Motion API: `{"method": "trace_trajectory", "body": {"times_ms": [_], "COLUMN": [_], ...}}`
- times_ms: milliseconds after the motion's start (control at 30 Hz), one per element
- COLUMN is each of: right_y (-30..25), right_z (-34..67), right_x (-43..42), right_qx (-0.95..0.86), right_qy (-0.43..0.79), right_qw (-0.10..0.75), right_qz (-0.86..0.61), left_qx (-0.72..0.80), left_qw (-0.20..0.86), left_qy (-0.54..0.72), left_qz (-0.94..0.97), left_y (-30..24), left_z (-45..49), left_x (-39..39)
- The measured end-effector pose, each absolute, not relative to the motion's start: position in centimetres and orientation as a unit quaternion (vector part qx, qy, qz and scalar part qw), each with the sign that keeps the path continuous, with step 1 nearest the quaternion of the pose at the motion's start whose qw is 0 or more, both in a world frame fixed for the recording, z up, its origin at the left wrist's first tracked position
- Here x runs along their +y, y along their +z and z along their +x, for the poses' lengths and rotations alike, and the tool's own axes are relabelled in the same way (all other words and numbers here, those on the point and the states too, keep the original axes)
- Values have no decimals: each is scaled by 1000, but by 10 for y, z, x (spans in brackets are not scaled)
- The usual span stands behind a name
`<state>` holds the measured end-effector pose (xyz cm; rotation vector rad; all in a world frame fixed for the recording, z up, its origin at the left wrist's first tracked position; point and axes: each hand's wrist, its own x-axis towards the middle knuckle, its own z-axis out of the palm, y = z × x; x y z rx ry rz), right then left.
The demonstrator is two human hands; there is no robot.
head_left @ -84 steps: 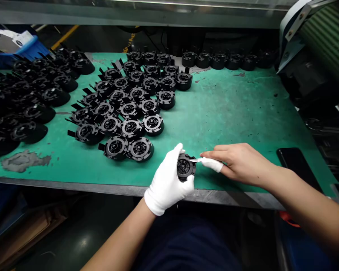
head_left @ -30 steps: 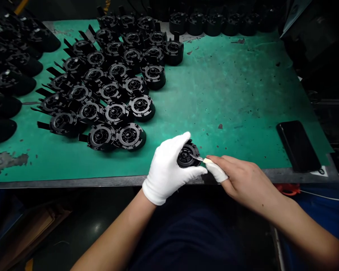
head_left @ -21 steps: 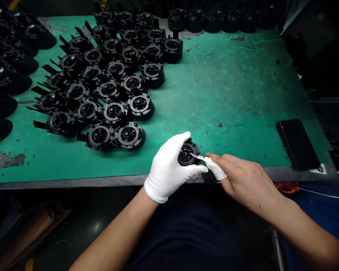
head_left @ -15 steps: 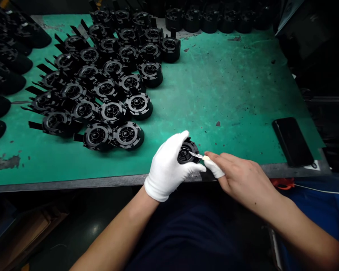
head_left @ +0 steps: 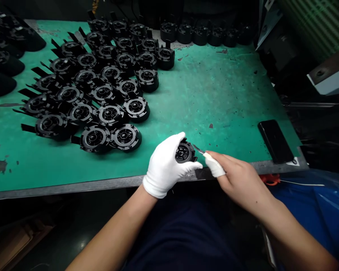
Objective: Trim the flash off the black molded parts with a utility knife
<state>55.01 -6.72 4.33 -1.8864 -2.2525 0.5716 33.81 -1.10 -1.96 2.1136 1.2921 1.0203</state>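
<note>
My left hand [head_left: 165, 165], in a white glove, is closed round a round black plastic part [head_left: 184, 152] held just above the near edge of the green mat [head_left: 214, 94]. My bare right hand [head_left: 237, 178], with a white wrap on the forefinger, pinches a small blade [head_left: 199, 149] whose tip sits at the right rim of the part. The open face of the part, with its concentric rings, points up toward me.
Several rows of the same black round parts [head_left: 101, 86] cover the left half of the mat, with another row [head_left: 206, 34] along the far edge. A black phone [head_left: 275, 140] lies at the mat's near right corner. A machine [head_left: 313, 45] stands to the right.
The blade has pulled back from inside the part's face to its right rim. My view has swung slightly right and both hands have stayed at the near table edge.
</note>
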Motion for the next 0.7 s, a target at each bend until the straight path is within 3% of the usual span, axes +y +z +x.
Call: {"method": "trace_trajectory", "body": {"times_ms": [100, 233, 700], "right_y": [44, 40, 26], "right_z": [567, 579, 568], "right_x": [-61, -45, -11], "right_qx": [-760, -806, -861], "right_qy": [209, 230, 224], "right_qw": [96, 55, 51], "right_qz": [-608, -543, -454], "left_qx": [430, 366, 525], "left_qw": [269, 316, 335], "left_qy": [330, 274, 343], "left_qz": [796, 831, 703], "left_y": [-11, 3, -11], "left_z": [330, 315, 342], "left_x": [4, 16, -19]}}
